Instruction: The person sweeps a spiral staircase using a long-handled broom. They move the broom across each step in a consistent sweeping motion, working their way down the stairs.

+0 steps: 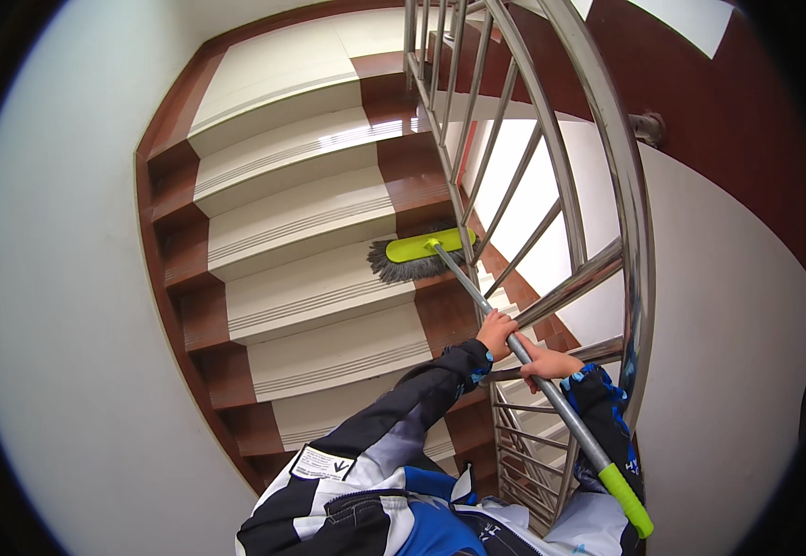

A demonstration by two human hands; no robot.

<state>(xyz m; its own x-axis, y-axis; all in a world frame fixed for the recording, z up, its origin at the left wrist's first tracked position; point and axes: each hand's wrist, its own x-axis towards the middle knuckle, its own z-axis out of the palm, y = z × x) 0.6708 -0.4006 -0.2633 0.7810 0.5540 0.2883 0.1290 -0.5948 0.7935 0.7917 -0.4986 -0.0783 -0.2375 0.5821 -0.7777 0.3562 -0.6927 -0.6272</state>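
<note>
A push broom with a lime-green head (410, 248) and grey bristles (403, 271) rests on a stair tread, its right end against the foot of the railing. From the head a grey metal pole (569, 415) slants down to the right and ends in a lime-green grip (626, 502). My left hand (498, 335) is wrapped around the pole at about mid-length. Just below it on the pole, my right hand (547, 364) grips too, fingers curled around the underside. The bristles facing away from me are mostly hidden by the head.
Cream stair treads (312, 299) with grooved edges and red-brown borders climb ahead. A stainless steel railing (569, 174) runs close along the right, with a lower flight (535, 424) visible through its bars. A pale wall (62, 278) bounds the left.
</note>
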